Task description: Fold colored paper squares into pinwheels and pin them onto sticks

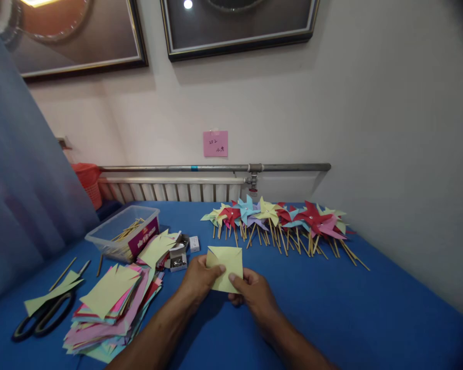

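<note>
Yellow paper square point(224, 268) sits pinched between my left hand point(201, 280) and right hand point(251, 293), thumbs pressed on its face, just above the blue table point(332, 308). Bare cloth lies open to my right. Finished pinwheels point(281, 218) line the far edge. Left, a clear tub point(123, 231) holds wooden sticks; a small box point(177, 259) holds pins.

So the bench point(370, 308) has a bright blue cloth over it. Far side: a row of finished paper pinwheels on wooden sticks point(281, 221). On the left there's a clear plastic tub with sticks in it point(123, 231), a messy stack of coloured paper squares point(111, 303), black-handled scissors point(42, 316), a few loose wooden sticks point(63, 274), and a small open box of metal pins point(177, 259).
</note>
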The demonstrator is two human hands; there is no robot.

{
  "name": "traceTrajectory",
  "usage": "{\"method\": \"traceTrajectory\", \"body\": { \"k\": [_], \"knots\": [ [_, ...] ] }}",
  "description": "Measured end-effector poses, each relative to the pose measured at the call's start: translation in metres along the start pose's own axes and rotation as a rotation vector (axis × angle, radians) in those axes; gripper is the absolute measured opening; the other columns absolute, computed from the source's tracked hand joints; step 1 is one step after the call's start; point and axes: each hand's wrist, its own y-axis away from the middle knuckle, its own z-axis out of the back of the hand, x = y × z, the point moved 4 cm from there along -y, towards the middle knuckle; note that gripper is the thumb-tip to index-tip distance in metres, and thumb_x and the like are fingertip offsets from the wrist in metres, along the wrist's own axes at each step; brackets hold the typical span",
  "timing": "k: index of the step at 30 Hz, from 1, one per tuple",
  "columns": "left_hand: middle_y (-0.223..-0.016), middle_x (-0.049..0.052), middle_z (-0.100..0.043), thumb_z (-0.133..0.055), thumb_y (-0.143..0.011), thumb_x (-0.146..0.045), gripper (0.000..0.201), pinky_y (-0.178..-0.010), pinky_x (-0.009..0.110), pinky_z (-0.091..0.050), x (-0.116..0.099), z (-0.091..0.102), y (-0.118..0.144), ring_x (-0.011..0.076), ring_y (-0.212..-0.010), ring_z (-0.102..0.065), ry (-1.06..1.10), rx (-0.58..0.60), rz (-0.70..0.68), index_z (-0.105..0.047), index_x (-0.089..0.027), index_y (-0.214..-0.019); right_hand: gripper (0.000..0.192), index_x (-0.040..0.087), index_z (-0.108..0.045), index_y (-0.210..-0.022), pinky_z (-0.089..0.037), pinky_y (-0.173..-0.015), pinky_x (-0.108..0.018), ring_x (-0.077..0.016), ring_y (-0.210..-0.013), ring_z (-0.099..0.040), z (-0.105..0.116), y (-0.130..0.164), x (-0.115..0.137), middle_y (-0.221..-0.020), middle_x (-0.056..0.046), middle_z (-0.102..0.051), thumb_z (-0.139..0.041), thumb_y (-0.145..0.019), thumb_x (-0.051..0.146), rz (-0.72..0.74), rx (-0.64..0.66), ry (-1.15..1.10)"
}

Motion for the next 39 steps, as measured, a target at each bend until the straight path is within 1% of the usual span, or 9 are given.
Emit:
{"method": "traceTrajectory", "body": {
  "k": [4, 7, 12, 19, 24, 27, 30, 35, 39],
  "knots": [
    [-0.067, 0.006, -0.074, -0.093, -0.048, -0.036, 0.045, -0.054, 0.025, -0.048, 0.002, -0.001, -0.001, 0.0154, -0.055, -0.063, -0.028, 0.03, -0.034, -0.074, -0.01, -0.078, 0.041, 0.019, -0.063, -0.077, -0.04, -0.04, -0.024, -0.0125, -0.039, -0.052, -0.001, 0.0, 0.0, -0.048, 0.004, -0.06, -0.073, -0.066, 0.058, -0.035, -0.045, 0.112],
    [-0.064, 0.002, -0.069, -0.089, -0.056, -0.037, 0.036, -0.052, 0.024, -0.045, 0.003, -0.002, 0.0, 0.0133, -0.053, -0.059, -0.089, 0.059, -0.106, -0.071, -0.012, -0.075, 0.037, 0.021, -0.06, -0.077, -0.038, -0.037, -0.023, -0.0116, -0.037, -0.05, -0.001, 0.002, 0.002, -0.047, 0.005, -0.059, -0.07, -0.07, 0.056, -0.049, -0.082, 0.173],
    [-0.057, -0.003, -0.059, -0.082, -0.065, -0.038, 0.028, -0.05, 0.022, -0.039, -0.001, -0.001, 0.003, 0.0107, -0.05, -0.051, -0.201, 0.023, -0.192, -0.065, -0.016, -0.067, 0.035, 0.022, -0.056, -0.072, -0.035, -0.036, -0.021, -0.0095, -0.035, -0.046, -0.003, 0.009, 0.009, -0.047, 0.006, -0.057, -0.07, -0.079, 0.054, -0.064, -0.09, 0.205],
    [-0.066, 0.003, -0.07, -0.086, -0.056, -0.035, 0.035, -0.053, 0.025, -0.045, -0.003, -0.001, 0.001, 0.0139, -0.054, -0.058, -0.109, 0.002, -0.112, -0.073, -0.012, -0.078, 0.04, 0.022, -0.06, -0.071, -0.028, -0.037, -0.021, -0.0087, -0.035, -0.044, 0.0, 0.008, 0.003, -0.047, 0.006, -0.057, -0.075, -0.079, 0.058, -0.005, -0.045, 0.122],
    [-0.068, 0.008, -0.074, -0.09, -0.05, -0.031, 0.044, -0.059, 0.029, -0.053, 0.001, 0.003, -0.001, 0.0189, -0.057, -0.066, 0.043, 0.055, 0.013, -0.076, -0.009, -0.085, 0.049, 0.02, -0.065, -0.073, -0.043, -0.048, -0.024, -0.0139, -0.049, -0.058, 0.001, 0.007, 0.01, -0.058, 0.001, -0.067, -0.079, -0.075, 0.067, 0.086, 0.01, -0.025],
    [-0.075, 0.011, -0.078, -0.09, -0.052, -0.029, 0.042, -0.065, 0.031, -0.055, 0.004, 0.0, 0.002, 0.0197, -0.06, -0.068, 0.066, 0.153, 0.06, -0.077, -0.009, -0.086, 0.048, 0.019, -0.071, -0.089, -0.055, -0.066, -0.03, -0.0221, -0.072, -0.072, -0.003, 0.013, 0.019, -0.082, -0.005, -0.079, -0.083, -0.074, 0.064, 0.081, 0.078, -0.245],
    [-0.077, 0.012, -0.078, -0.091, -0.051, -0.029, 0.042, -0.065, 0.03, -0.053, 0.007, -0.005, 0.007, 0.0199, -0.062, -0.068, 0.009, 0.215, 0.089, -0.078, -0.008, -0.085, 0.053, 0.016, -0.073, -0.106, -0.058, -0.077, -0.037, -0.0276, -0.081, -0.077, -0.007, 0.018, 0.022, -0.093, -0.01, -0.082, -0.087, -0.074, 0.057, 0.032, 0.121, -0.358],
    [-0.074, 0.011, -0.077, -0.092, -0.05, -0.033, 0.044, -0.063, 0.028, -0.05, 0.005, -0.01, 0.01, 0.0189, -0.062, -0.067, -0.017, 0.237, 0.115, -0.078, -0.008, -0.084, 0.06, 0.014, -0.074, -0.108, -0.059, -0.072, -0.037, -0.0282, -0.076, -0.077, -0.001, 0.014, 0.012, -0.09, -0.011, -0.083, -0.095, -0.065, 0.052, 0.006, 0.019, -0.355],
    [-0.07, 0.009, -0.076, -0.091, -0.052, -0.038, 0.043, -0.059, 0.027, -0.049, 0.001, -0.009, 0.008, 0.0176, -0.059, -0.065, 0.019, 0.189, 0.085, -0.077, -0.01, -0.081, 0.061, 0.015, -0.075, -0.106, -0.058, -0.069, -0.036, -0.0277, -0.074, -0.077, -0.001, 0.013, 0.009, -0.09, -0.011, -0.083, -0.094, -0.063, 0.054, 0.006, -0.001, -0.315]
  ]
}}
